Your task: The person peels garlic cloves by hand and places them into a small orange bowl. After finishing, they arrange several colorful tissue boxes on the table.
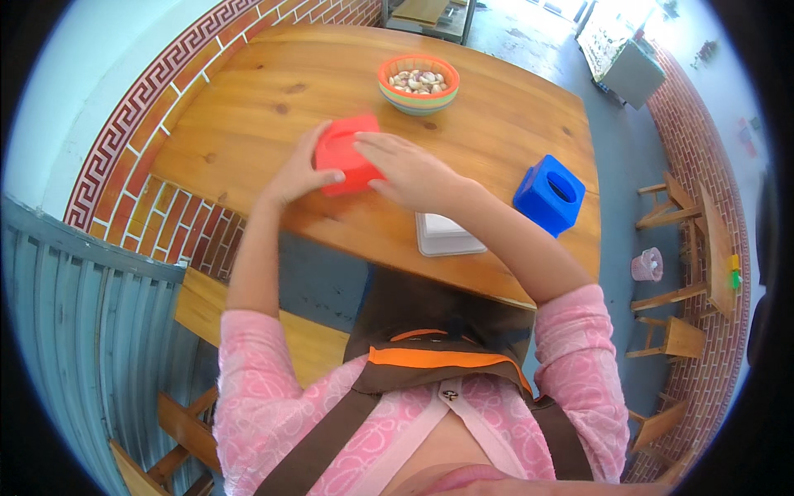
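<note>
Both hands are on a red plastic box [348,158], blurred by motion, above the left part of a wooden table [248,124]. My left hand [302,170] grips its left side, with the thumb across the near face. My right hand [412,170] holds the right side, fingers over the top and thumb near the lower corner. Whether the box touches the table cannot be made out. Partly beneath my right forearm lies a white rectangular tray-like item [443,239]. To the right stands a blue plastic tissue box cover [552,193] with an oval opening.
Farther back on the table, nested colored bowls with an orange rim [419,93] hold what look like garlic cloves [417,80]. A brick-patterned wall [149,136] borders the left side. Wooden stools [682,338] and a pink wastebasket [646,266] stand on the floor at right.
</note>
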### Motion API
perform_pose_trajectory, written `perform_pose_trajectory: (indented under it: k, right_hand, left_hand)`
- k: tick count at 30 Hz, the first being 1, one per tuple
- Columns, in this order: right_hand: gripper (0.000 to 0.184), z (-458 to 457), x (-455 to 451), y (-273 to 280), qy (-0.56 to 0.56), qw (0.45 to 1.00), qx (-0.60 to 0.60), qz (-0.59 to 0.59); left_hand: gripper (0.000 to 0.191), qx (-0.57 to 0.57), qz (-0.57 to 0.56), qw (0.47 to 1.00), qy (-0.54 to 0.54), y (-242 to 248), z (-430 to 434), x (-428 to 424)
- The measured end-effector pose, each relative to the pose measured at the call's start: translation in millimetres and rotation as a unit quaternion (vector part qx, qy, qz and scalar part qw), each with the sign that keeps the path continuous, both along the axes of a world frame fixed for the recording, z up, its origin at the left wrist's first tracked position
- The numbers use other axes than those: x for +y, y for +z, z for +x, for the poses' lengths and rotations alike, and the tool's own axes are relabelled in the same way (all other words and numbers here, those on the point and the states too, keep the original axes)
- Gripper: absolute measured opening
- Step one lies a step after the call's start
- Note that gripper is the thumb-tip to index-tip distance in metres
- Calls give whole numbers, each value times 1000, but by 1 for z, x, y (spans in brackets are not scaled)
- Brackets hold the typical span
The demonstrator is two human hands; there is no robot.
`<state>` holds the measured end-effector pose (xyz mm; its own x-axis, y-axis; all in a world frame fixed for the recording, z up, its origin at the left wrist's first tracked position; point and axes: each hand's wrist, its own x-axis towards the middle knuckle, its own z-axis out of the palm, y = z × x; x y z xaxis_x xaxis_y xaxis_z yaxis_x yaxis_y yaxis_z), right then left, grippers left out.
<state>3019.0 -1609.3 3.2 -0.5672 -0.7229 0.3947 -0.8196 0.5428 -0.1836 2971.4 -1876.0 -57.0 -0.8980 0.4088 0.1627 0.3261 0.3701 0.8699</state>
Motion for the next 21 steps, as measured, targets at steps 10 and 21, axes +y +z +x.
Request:
perform_pose_trajectory:
  k: [10, 21]
  right_hand:
    - [54, -24, -87, 21, 42, 890, -292, 348]
    - [57, -31, -70, 20, 49, 918, -296, 259]
  left_hand:
    - [108, 126, -31, 985, 116, -20, 86, 4]
    - [132, 228, -66, 968, 82, -25, 81, -2]
